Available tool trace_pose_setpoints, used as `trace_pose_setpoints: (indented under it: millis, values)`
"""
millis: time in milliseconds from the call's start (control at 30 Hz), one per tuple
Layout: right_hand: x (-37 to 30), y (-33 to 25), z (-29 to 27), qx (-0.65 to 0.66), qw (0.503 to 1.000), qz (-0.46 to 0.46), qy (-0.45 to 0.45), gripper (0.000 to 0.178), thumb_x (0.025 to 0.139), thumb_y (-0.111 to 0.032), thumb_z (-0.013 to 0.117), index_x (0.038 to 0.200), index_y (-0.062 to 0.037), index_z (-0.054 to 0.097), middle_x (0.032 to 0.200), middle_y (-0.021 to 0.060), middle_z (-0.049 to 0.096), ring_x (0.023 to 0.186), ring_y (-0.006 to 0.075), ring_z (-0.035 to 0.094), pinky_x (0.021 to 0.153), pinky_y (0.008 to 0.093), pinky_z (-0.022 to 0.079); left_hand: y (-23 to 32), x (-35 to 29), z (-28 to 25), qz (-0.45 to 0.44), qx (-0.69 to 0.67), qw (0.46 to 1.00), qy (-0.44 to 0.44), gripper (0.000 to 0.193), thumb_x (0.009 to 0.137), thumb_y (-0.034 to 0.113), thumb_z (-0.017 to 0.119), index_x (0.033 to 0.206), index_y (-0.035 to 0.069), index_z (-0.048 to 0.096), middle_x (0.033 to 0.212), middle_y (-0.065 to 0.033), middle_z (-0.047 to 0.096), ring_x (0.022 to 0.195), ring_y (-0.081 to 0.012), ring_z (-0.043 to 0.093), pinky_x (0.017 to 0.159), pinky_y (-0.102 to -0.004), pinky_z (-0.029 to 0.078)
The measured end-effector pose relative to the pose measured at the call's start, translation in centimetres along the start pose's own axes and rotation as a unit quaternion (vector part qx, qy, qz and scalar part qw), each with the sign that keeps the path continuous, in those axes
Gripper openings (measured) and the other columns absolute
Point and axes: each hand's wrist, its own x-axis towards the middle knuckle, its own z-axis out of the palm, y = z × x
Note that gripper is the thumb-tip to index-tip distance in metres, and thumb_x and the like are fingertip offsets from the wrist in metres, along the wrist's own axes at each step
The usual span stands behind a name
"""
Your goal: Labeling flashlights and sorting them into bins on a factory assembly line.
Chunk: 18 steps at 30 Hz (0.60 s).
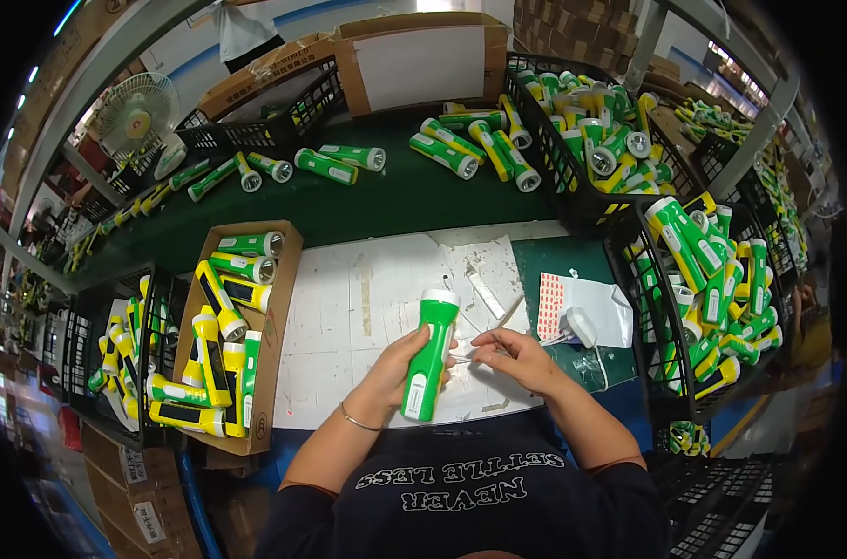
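A green flashlight with a white head lies upright in my left hand, head end pointing away from me. My left fingers are wrapped round its body. Close to its right side, my right hand is pinched on a thin white cable; its tip by the flashlight is too small to make out. The cord seems to run back to a white plug-in charger on the right. Beyond the hands, a white stick-shaped piece rests on the white work sheet.
A sheet of red stickers lies beside the charger. An open carton of green and yellow flashlights stands left, with a black crate beyond it. More full black crates stand right. Several flashlights lie on the green belt ahead.
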Motion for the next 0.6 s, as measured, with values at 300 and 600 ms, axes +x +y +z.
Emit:
trace_pose_setpoints:
  millis: [300,600]
  values:
    - [-0.3,0.3,0.4,-0.043,0.999,0.002,0.008,0.032,0.089,-0.020,0.059,0.112,0.0020,0.055,0.096,0.0031,0.063,0.093,0.0081,0.055,0.085,0.0235,0.042,-0.7,0.7,0.5,0.042,0.015,0.994,0.101,0.047,0.091,0.050,0.042,0.101,0.006,0.055,0.071,-0.0077,0.056,0.059,-0.0181,0.056,0.051,-0.0308,0.048]
    - [-0.6,-1.5,1.3,-0.318,0.935,-0.144,0.063,0.022,0.091,-0.019,0.045,0.087,-0.0029,0.060,0.082,0.0140,0.056,0.082,0.0287,0.057,0.073,0.0334,0.045,-0.8,1.0,0.3,0.103,-0.043,0.991,0.071,0.031,0.094,0.034,0.045,0.110,0.008,0.046,0.086,-0.0111,0.056,0.066,-0.0203,0.057,0.053,-0.0321,0.050]
